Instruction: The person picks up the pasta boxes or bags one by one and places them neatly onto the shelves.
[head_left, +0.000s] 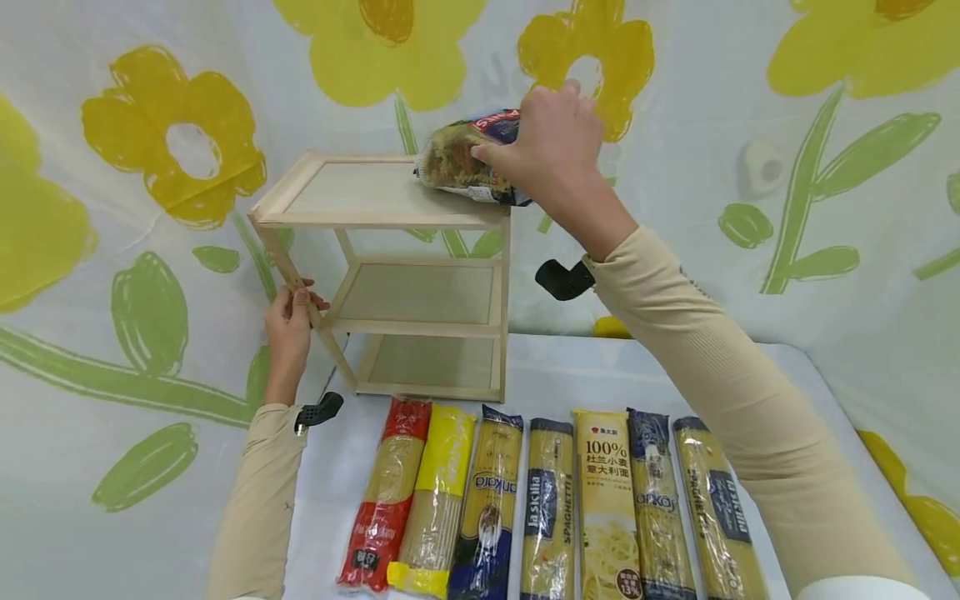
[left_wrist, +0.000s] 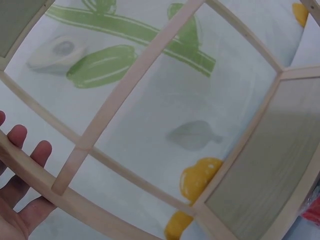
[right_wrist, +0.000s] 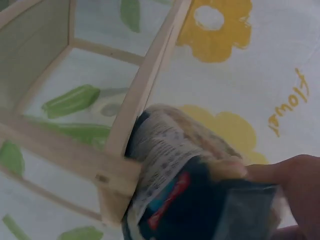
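A three-tier wooden shelf rack (head_left: 382, 219) stands at the back of the table. My left hand (head_left: 291, 317) grips its left front post; the left wrist view shows the fingers (left_wrist: 41, 152) curling round the wood. With my right hand (head_left: 561, 133) I hold a bag of spiral pasta (head_left: 454, 158) at the right end of the top shelf. The bag lies on its side, partly hidden by the hand. In the right wrist view the bag (right_wrist: 167, 150) sits against the rack's corner (right_wrist: 120, 175), the thumb side of the hand (right_wrist: 295, 185) at its right.
Several long spaghetti packs lie side by side before the rack, from a red one (head_left: 390, 492) through a cream one (head_left: 606, 500) to one at the right (head_left: 716, 508). The middle shelf (head_left: 416, 292) and bottom shelf (head_left: 431, 362) have light panels. A flower-printed cloth (head_left: 675, 125) hangs behind.
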